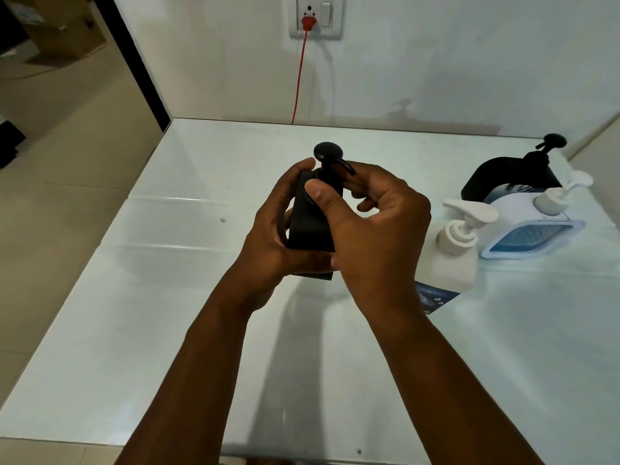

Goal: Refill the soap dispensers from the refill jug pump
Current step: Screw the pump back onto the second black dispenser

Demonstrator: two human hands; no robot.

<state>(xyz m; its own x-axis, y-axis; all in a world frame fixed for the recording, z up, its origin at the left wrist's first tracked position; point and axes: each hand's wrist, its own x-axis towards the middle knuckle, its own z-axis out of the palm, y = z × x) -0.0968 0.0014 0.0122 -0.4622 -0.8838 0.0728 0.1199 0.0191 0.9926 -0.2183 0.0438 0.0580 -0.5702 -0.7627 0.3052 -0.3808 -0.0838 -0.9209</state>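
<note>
1. Head view looks down on a pale glossy surface (167,330) set against a white wall; both forearms reach in from the bottom edge.
2. Left hand (268,243) curls round the body of a black square soap dispenser (310,226), held up above the surface at centre frame; its fingers wrap the left side and underside.
3. Right hand (372,229) pinches the collar at the base of the black pump head (330,156), thumb in front, fingers curled behind the spout.
4. White pump bottle (456,250) stands on the surface to the right; just behind it a white and blue soap holder (530,236) with its own white pump; behind that a second black dispenser (510,179).
5. Red cable (299,78) hangs from a wall socket (317,16) down behind the surface; a blue card (432,297) lies beside the right wrist.
</note>
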